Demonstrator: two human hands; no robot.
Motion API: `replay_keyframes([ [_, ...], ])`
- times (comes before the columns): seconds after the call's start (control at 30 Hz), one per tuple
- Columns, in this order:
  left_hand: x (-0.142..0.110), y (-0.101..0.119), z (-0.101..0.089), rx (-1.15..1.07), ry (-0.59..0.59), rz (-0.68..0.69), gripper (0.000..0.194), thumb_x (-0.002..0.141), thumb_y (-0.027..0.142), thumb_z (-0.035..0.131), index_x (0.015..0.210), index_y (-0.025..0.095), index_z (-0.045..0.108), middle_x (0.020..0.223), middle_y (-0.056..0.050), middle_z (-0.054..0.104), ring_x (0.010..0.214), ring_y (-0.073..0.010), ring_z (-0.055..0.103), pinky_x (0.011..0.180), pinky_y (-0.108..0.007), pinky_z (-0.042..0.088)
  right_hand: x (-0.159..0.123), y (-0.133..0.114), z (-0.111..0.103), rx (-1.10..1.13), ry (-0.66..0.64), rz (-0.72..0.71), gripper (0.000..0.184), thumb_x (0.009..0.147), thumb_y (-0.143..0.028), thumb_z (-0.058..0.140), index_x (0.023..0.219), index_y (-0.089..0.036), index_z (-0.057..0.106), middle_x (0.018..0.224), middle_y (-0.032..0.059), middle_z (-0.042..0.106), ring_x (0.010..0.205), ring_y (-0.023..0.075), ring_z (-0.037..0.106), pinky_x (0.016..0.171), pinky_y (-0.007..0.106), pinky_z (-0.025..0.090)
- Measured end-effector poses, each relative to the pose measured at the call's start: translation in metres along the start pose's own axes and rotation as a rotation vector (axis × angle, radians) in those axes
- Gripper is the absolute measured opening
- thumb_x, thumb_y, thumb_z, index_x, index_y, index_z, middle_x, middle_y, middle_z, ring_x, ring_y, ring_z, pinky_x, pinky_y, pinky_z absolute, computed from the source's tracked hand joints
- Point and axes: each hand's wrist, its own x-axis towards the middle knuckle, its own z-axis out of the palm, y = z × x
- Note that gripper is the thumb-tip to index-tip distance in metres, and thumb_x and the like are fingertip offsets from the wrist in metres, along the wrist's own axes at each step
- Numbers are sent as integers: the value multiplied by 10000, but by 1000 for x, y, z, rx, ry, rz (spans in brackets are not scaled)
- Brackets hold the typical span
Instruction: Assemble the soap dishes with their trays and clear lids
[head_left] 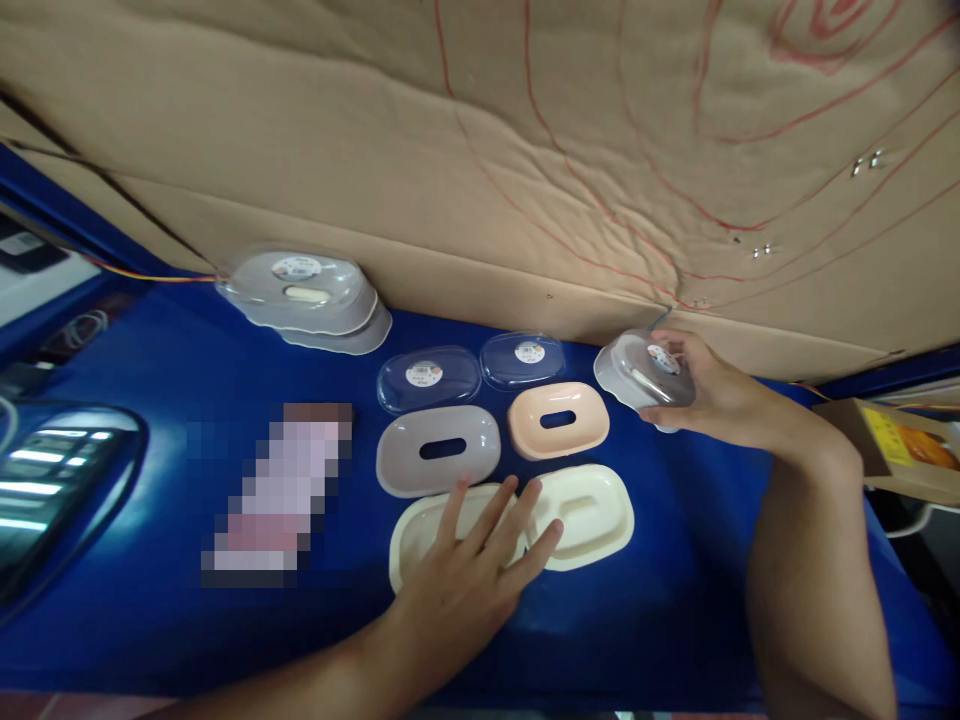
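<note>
My left hand, fingers spread, lies over a cream oval tray, and its fingertips reach the edge of a second cream tray. At the right, my right hand grips a lidded soap box with a clear cover and a round label, close to the cardboard wall. Above the cream trays sit a grey slotted insert and a peach slotted insert. Two clear oval lids, one on the left and one on the right, lie behind them.
A stack of grey lidded soap boxes stands at the back left against the cardboard wall. A pixelated pinkish object lies left of the trays on the blue table. A cardboard box is at the right edge.
</note>
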Motion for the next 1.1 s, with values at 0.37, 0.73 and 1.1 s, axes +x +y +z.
replay_keyframes([
  [0.37, 17, 5, 9, 87, 26, 111, 392, 1067, 262, 544, 1452, 220, 607, 1484, -153, 670, 1449, -322, 550, 1225, -582, 319, -4, -11, 0, 13, -9, -44, 930, 779, -551, 834, 1541, -357, 337, 1554, 103, 509, 1397, 465, 544, 1186, 678, 463],
  [0.73, 19, 0, 11, 96, 2, 123, 399, 1081, 259, 521, 1473, 210, 576, 1511, -164, 651, 1450, -339, 554, 1185, -636, 415, 1, -24, 15, 119, -137, -49, 913, 805, -478, 840, 1548, -320, 335, 1450, 119, 587, 1280, 376, 643, 1047, 563, 578],
  [1.1, 26, -15, -24, -1067, 266, -345, 962, 921, 428, 787, 1668, 318, 190, 1620, -190, 477, 1387, -324, 607, 1114, -510, 570, -11, -66, 13, 197, -219, -206, 972, 790, -493, 871, 1573, -347, 314, 1550, 99, 541, 1384, 360, 596, 1138, 529, 523],
])
